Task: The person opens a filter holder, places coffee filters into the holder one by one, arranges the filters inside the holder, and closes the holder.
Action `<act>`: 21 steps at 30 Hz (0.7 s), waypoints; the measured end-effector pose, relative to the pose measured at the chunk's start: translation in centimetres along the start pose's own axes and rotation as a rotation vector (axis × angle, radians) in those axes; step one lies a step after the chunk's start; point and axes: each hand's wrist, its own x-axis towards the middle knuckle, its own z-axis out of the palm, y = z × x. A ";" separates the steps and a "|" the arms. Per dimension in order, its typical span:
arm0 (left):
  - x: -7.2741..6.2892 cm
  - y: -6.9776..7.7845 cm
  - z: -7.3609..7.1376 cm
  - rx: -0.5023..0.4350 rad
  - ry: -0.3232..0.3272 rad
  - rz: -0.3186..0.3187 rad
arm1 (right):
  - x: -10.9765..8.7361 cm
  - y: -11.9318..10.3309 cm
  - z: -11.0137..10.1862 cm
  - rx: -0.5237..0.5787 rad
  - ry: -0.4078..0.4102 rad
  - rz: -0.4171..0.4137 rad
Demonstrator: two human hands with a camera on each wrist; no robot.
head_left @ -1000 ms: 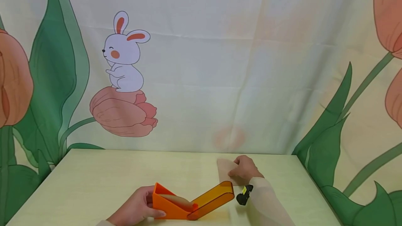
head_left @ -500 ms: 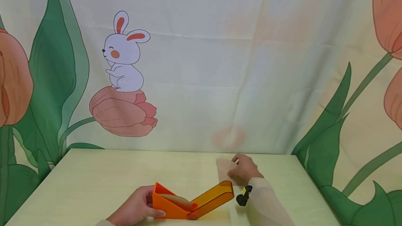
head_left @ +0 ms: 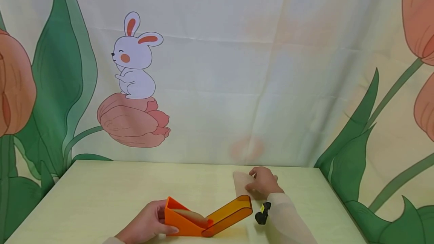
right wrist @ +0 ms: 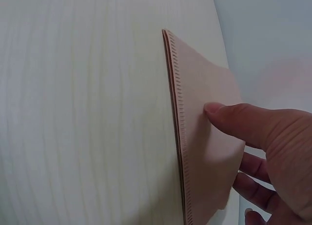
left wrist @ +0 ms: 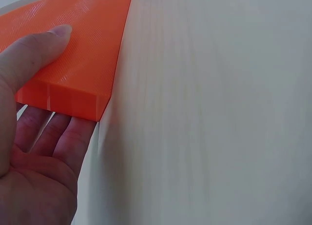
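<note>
At the front of the table my left hand (head_left: 145, 221) grips the left end of an orange coffee filter box (head_left: 186, 229). In the left wrist view its thumb (left wrist: 53, 42) lies on one broad face and the fingers go behind. The box's see-through amber lid (head_left: 230, 215) stands swung out to the right. Inside shows the tan edge of some filter paper (head_left: 191, 217). Farther back, my right hand (head_left: 264, 182) pinches a thin stack of tan paper coffee filters (right wrist: 202, 112) with crimped edges, thumb on top. Several fingertips are hidden behind the stack.
The pale wooden table (head_left: 118, 183) reaches back to a printed cloth backdrop (head_left: 210, 67). A small black object with a yellow patch (head_left: 262, 213) shows beside the right sleeve (head_left: 288, 214), to the right of the lid.
The right hand and the filters have shifted very slightly left. The left hand, the box and its lid stay as they were.
</note>
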 end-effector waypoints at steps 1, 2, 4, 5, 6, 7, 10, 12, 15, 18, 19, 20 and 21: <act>0.0 0.0 0.0 0.000 0.000 0.002 | -0.1 -0.1 -0.1 -0.006 0.000 -0.003; 0.0 0.0 0.0 0.000 -0.001 0.005 | -0.1 -0.1 -0.1 -0.012 0.000 -0.005; 0.0 0.0 0.0 -0.002 -0.003 0.010 | -0.2 -0.2 -0.1 -0.018 0.002 -0.010; 0.0 0.0 0.0 -0.003 -0.004 0.014 | -0.3 -0.2 -0.2 -0.021 0.003 -0.013; 0.0 0.0 0.0 -0.006 -0.006 0.018 | -0.3 -0.2 -0.2 -0.018 0.005 -0.013; 0.0 0.0 0.0 -0.010 -0.008 0.020 | -0.3 -0.2 -0.2 -0.016 0.006 -0.015; 0.0 -0.1 0.0 -0.018 -0.011 0.022 | -0.3 -0.3 -0.1 -0.003 0.010 -0.017; 0.0 -0.1 0.0 -0.025 -0.010 0.018 | -0.2 -0.2 -0.1 0.008 0.006 -0.024; 0.0 -0.1 0.0 -0.030 -0.007 0.011 | 0.2 0.2 0.2 0.029 -0.009 -0.031; -0.1 -0.1 0.0 -0.032 -0.005 0.004 | 0.7 0.8 0.5 0.066 -0.035 -0.023; -0.1 -0.1 0.0 -0.034 -0.004 0.000 | 0.9 0.9 0.5 0.077 -0.044 -0.017; -0.1 -0.1 0.0 -0.036 -0.003 -0.004 | 1.0 1.0 0.5 0.089 -0.054 -0.012; -0.1 -0.1 0.0 -0.035 -0.002 -0.006 | 1.0 1.0 0.5 0.099 -0.063 -0.004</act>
